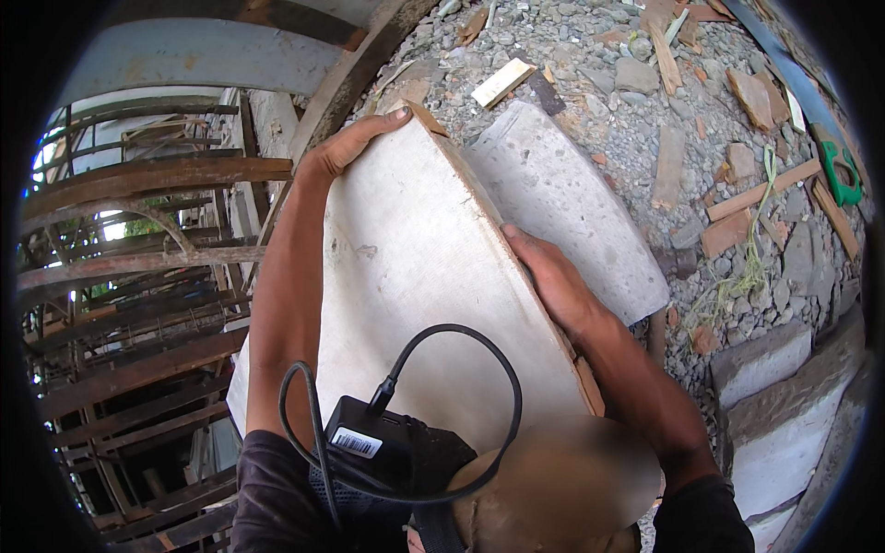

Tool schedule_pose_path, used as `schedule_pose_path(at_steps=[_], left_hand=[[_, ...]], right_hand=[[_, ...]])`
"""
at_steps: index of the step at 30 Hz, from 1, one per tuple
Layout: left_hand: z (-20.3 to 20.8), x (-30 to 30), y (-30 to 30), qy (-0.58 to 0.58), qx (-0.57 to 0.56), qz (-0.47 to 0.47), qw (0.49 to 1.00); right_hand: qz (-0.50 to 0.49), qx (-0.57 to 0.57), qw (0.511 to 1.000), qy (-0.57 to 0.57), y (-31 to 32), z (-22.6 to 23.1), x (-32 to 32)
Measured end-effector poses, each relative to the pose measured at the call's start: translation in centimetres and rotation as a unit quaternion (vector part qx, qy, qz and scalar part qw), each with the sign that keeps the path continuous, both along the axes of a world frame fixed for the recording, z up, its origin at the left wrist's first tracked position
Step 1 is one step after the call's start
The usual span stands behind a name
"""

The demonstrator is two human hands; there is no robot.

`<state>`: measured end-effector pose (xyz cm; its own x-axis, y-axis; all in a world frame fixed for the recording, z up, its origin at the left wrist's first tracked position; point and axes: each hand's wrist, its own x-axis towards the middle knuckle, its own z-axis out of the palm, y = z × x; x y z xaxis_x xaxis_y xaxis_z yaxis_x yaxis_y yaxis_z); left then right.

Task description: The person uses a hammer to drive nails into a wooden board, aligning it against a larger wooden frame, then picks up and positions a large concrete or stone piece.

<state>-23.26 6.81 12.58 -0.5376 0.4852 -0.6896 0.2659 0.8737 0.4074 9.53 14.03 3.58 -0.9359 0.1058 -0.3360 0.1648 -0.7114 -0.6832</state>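
A white barcode label (357, 442) sits on a small black box (395, 452).
Dark bars line the label; no words or figures can be read on it or elsewhere.

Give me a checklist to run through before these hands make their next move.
1. Left hand placed on the pale panel: ok, at its far end, thumb on the top face.
2. Right hand placed: ok, at the panel's right edge.
3. Grip under the panel: cannot tell; the underside is hidden.
4. Panel edge smooth: not ok, the right edge looks ragged and brown.
5. Black cable out of the view of the panel: not ok, it loops across it.
6. Green-handled saw apart from both hands: ok, off at the far right.
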Motion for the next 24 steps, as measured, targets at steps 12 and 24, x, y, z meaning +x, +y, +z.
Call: schedule_pose_path(at_steps=[12,24], left_hand=[[-0.9,1.4,0.6,0.1,-0.034,-0.059,0.993],[-4.3,0.6,-0.1,0.159,-0.006,-0.052,0.986]], right_hand=[[0.025,-0.089,0.995,-0.042,2.0,-1.6,-2.4],[-0.027,0.0,0.996,-0.085,1.2,-3.0,-3.4]])
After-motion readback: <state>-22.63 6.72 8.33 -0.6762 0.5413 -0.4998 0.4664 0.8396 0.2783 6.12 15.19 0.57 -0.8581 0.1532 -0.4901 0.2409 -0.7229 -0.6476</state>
